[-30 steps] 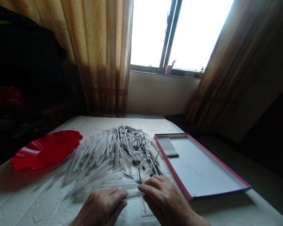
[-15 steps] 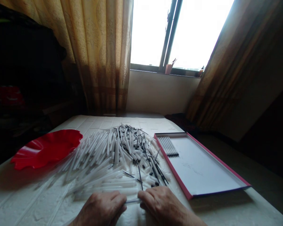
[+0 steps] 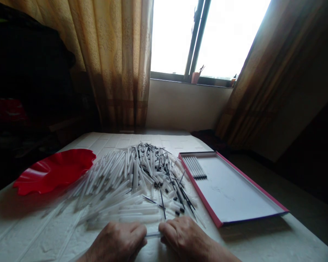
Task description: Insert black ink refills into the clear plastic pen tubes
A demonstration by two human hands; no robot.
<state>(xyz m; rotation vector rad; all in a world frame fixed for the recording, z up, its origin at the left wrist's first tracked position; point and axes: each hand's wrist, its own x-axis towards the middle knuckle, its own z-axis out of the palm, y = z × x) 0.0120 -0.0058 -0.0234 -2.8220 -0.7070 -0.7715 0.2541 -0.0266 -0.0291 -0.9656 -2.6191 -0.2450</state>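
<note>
Two-handed grip: left hand and right hand each pinch one end of a slim clear tube, bottom centre.
Pink-walled tray: right side; a short row of black-ended tubes lies side by side in its far-left corner, apparently the finished part.
Loose heap: pale tubes, dark rods and black caps, far outnumbering that row, seemingly left to do.
Stray rod: points towards the right hand, crowding it.
Red dish: wavy-rimmed, left of the heap.

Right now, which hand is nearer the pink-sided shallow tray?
Right. The right hand is left of the near corner of the pink-sided shallow tray; the left hand is farther left, across a translucent tube that both hold.
</note>
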